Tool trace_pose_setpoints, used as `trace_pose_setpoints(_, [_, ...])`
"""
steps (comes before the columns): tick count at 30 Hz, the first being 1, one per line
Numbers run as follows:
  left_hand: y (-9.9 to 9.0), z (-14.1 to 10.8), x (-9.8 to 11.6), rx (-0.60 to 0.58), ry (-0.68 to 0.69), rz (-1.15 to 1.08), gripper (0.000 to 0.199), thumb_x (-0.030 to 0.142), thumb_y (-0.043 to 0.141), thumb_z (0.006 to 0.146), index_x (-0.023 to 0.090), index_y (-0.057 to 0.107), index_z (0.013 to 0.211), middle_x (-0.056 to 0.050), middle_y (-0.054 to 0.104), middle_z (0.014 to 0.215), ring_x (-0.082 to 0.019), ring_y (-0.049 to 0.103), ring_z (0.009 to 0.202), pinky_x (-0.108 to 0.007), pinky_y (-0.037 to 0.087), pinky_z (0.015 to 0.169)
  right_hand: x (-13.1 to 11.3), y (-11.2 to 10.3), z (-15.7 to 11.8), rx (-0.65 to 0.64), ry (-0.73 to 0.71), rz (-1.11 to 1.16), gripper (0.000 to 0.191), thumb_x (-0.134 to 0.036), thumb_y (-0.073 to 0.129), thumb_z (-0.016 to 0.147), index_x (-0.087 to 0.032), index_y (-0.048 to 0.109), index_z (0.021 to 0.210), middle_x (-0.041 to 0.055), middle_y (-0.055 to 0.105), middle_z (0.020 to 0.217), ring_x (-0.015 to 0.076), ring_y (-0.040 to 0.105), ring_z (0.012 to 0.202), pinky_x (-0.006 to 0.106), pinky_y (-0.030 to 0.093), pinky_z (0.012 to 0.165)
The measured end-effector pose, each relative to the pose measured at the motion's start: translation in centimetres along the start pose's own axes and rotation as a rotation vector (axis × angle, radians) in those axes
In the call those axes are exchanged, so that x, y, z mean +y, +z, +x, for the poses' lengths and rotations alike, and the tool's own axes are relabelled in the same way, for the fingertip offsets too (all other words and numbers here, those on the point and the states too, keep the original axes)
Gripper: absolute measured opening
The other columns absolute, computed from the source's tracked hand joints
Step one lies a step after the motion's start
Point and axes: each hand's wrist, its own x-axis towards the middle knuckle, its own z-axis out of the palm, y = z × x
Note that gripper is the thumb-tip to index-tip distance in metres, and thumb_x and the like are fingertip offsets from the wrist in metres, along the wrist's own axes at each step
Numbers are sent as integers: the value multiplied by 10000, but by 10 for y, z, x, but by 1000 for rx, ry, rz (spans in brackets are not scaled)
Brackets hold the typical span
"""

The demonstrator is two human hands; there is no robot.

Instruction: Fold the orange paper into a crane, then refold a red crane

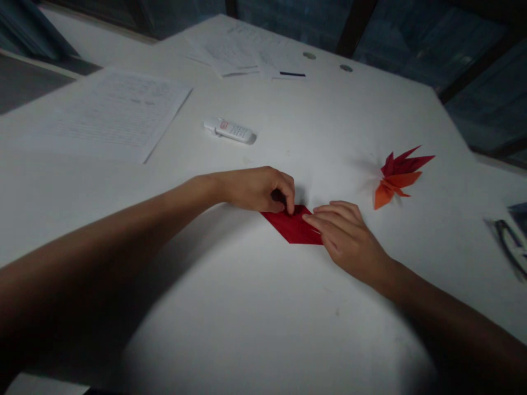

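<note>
Red paper [294, 227] partly behind fingers [328, 221]

Red angular folded paper sheet [294, 227], near centre: matt, creased. Red-and-orange pointed folded paper figure [401, 180], right: matt. White broad tabletop [247, 307]: smooth, small marks on near side; core material indeterminable. White oblong printed article [233, 130], far of centre: apparently plastic, smooth. White rectangular paper sheets [119, 115], left: matt.
</note>
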Motion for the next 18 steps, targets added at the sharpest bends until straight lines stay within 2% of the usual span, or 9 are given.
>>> trace_pose_setpoints(5, [1,1,3,-21,31,93,171,220,697,838,245,798,974,-12,710,1032,-124,641,834,-223,479,798,-2,-5,2,-155,-56,-83,410,-68,520,966,-237,665,1311,75,758,1225,261,652,1197,518,431,1113])
trace_pose_setpoints(8, [5,3,8,31,120,186,140,162,714,817,237,782,914,-21,717,1047,-161,645,959,-247,476,882,-8,-8,4,-167,-77,-140,313,-266,590,990,-206,671,1287,101,757,1224,288,657,1183,543,407,1135])
trace_pose_setpoints(11, [11,3,17,33,186,253,160,131,680,842,258,768,883,-20,738,1073,-189,628,1042,-273,467,920,-14,-10,5,-143,-65,-169,364,-431,634,969,-175,689,1220,128,763,1193,312,662,1170,557,403,1140])
trace_pose_setpoints(15, [17,2,25,-5,183,283,77,252,765,828,257,753,904,-32,743,1030,-210,622,995,-300,472,871,-16,-10,5,-120,-11,-149,203,-327,656,950,-220,712,1113,88,778,1151,298,668,1161,541,411,1144])
trace_pose_setpoints(18, [17,1,26,2,179,282,167,349,812,806,235,742,905,-44,736,1014,-213,610,977,-307,466,854,-15,-8,5,-108,24,-123,156,-261,652,945,-231,717,1083,64,783,1127,288,670,1159,536,404,1154])
